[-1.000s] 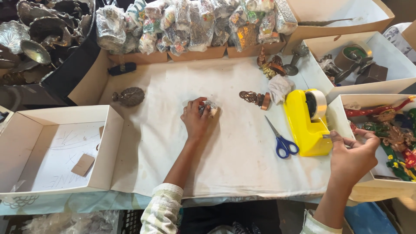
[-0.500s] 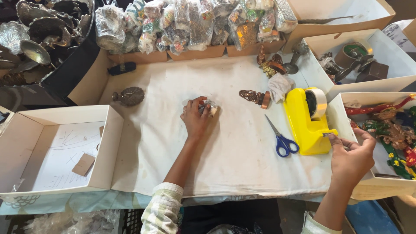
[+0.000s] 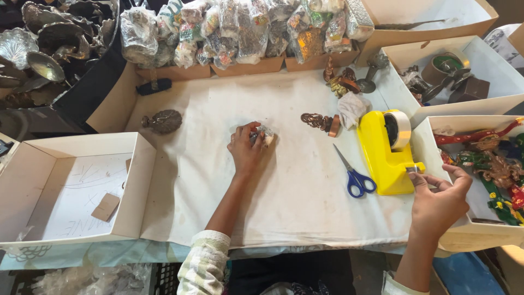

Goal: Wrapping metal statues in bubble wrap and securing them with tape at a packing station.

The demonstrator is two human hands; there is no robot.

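Head view, looking down on a white cloth-covered table (image 3: 284,186): the left hand (image 3: 246,147) lies flat-ish on the cloth near the middle, its fingers curled round a small plastic-wrapped bundle (image 3: 264,134), pinning it to the table. Over at the right edge, the right hand (image 3: 439,199) is up against the cutter end of a bright yellow plastic tape dispenser (image 3: 385,155), thumb and forefinger pinched together on the loose end of the tape, the other fingers loosely spread. Blue-handled scissors (image 3: 355,175) lie closed just left of the dispenser, between the two hands. Beyond them sits a small dark bronze figurine (image 3: 318,121) on its side, and a brown leaf-shaped metal dish (image 3: 162,121) rests further left. An open white cardboard box (image 3: 71,188) stands at the left, with a brown paper scrap inside. Wrapped packets (image 3: 240,27) crowd the far edge.
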